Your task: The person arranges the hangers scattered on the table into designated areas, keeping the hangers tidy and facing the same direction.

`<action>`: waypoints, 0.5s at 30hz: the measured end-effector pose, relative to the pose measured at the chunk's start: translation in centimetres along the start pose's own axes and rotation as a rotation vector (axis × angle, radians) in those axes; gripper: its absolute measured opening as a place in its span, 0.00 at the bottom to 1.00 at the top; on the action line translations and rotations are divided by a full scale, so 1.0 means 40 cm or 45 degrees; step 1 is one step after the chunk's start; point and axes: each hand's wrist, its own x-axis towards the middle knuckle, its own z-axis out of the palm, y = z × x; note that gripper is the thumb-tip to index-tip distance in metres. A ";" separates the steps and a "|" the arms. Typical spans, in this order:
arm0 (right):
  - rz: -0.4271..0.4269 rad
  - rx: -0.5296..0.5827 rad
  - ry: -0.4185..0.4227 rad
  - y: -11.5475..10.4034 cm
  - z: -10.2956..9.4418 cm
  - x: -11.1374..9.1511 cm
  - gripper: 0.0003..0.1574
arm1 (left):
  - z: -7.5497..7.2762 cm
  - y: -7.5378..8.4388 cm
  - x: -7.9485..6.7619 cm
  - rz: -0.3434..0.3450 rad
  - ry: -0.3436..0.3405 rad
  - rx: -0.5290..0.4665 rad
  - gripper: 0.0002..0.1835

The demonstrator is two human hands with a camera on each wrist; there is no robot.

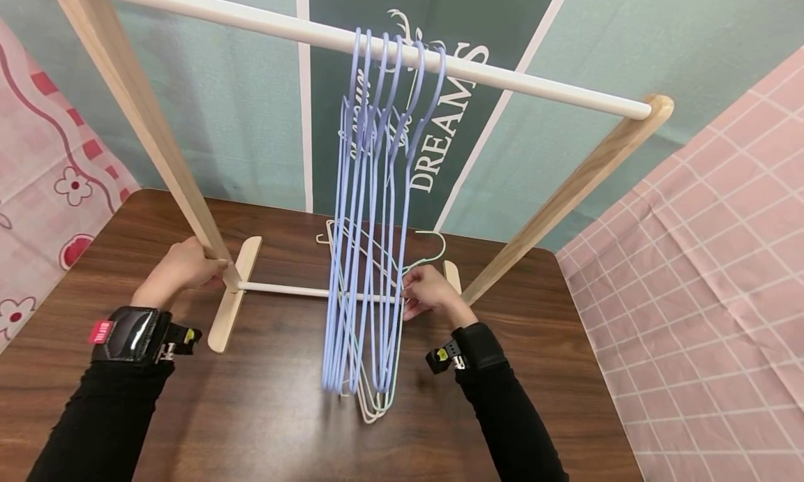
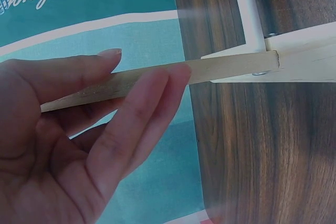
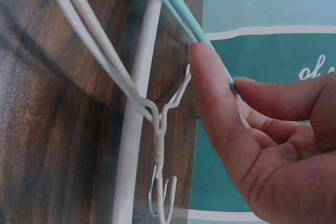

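My left hand (image 1: 188,266) grips the lower part of the wooden left post (image 2: 231,69) of a garment rack, thumb on one side and fingers on the other. At the rack's low white bar, my right hand (image 1: 433,290) pinches a mint-green hanger (image 3: 178,3) between thumb and fingers. The green hanger's hook (image 1: 433,245) points toward the back. White hangers (image 3: 160,148) lie beside it, crossing the low bar (image 1: 289,289). Several periwinkle-blue hangers (image 1: 352,259) hang bunched from the upper white bar (image 1: 251,18), partly covering the green and white ones.
The rack's right post (image 1: 565,196) stands beyond my right hand. Its left foot (image 1: 226,321) rests on the dark wooden table (image 1: 251,412). Behind is a green and teal cloth (image 1: 251,119) with lettering; a pink checked cloth (image 1: 710,259) hangs at the right.
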 end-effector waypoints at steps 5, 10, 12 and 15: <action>-0.041 0.041 -0.062 -0.010 0.001 -0.010 0.07 | -0.003 -0.002 0.000 0.037 0.014 0.007 0.24; -0.070 0.057 -0.089 -0.017 -0.002 -0.015 0.09 | -0.003 -0.002 0.001 0.043 0.021 0.013 0.24; -0.081 0.059 -0.099 -0.020 -0.004 -0.019 0.09 | -0.002 -0.002 0.001 0.042 0.022 0.012 0.24; -0.108 0.053 -0.131 -0.026 -0.009 -0.026 0.09 | -0.002 -0.002 0.001 0.041 0.019 0.007 0.24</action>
